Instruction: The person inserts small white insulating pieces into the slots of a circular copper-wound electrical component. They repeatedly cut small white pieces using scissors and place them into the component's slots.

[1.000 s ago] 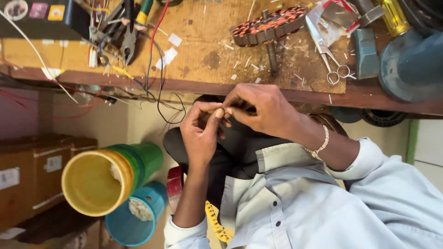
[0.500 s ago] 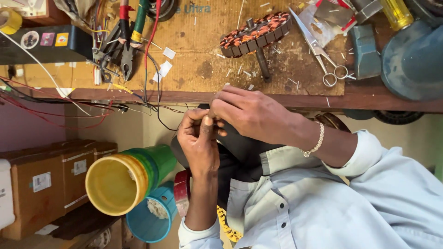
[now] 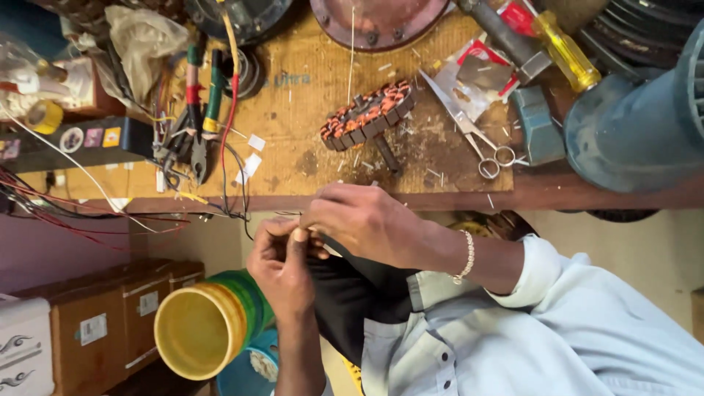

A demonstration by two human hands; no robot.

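Pinching: left hand (image 3: 282, 260) and right hand (image 3: 359, 220) meet fingertip to fingertip, each grip narrow on a thin wire (image 3: 236, 214), just below the desk (image 3: 455, 199) edge.
Risk: the fine strand may slip or snap if pulled hard.
Axis: wire runs roughly level, leftward toward the pliers (image 3: 198, 125); its pinched end is hidden.

A worn wooden table (image 3: 308, 110) runs across the top, its dark front edge chipped and dusty. Below it a pale cream wall (image 3: 213, 246) turns purple (image 3: 59, 253) toward the left. Brown cardboard boxes (image 3: 125, 308) stand stacked in the lower left corner. The light is soft and even, without hard shadows.
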